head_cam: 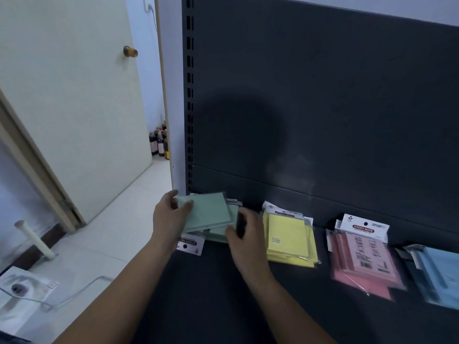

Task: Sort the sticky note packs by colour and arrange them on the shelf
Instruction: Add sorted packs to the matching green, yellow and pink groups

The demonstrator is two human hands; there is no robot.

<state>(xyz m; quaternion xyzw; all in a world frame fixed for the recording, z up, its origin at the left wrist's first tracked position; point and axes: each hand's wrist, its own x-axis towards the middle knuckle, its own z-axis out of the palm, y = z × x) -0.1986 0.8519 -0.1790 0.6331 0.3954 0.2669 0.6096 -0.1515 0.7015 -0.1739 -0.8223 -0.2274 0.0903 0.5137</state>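
Far left, off the shelf, stands a pale door point(74, 95) w/ a brass knob point(130, 51); dark bottles point(159, 142) are grouped on the white floor in the corner behind it. Next comes the dark shelf point(211, 306) w/ its dark back panel point(323, 108). At the shelf's left end, close to the back, lies a green pile point(218, 235) of sticky note packs, one white header card poking out toward the front. Left hand point(171, 217) grips the top green pack point(208, 212) by its left edge, thumb on top, fingers round the far side; that pack is tilted, slightly off the pile. Right hand point(244, 237) is at the pile's right edge, fingers curled, but it's blurred, so can't tell whether it really holds anything. Just right of that hand lie the yellow packs point(289, 237), stacked, headers toward the back. Apart from them, further right, are the pink packs point(365, 256), fanned a bit, label "STICKY NOTE" readable. At the right edge, near the pink, are the blue packs point(437, 271), partly cut off by the frame.
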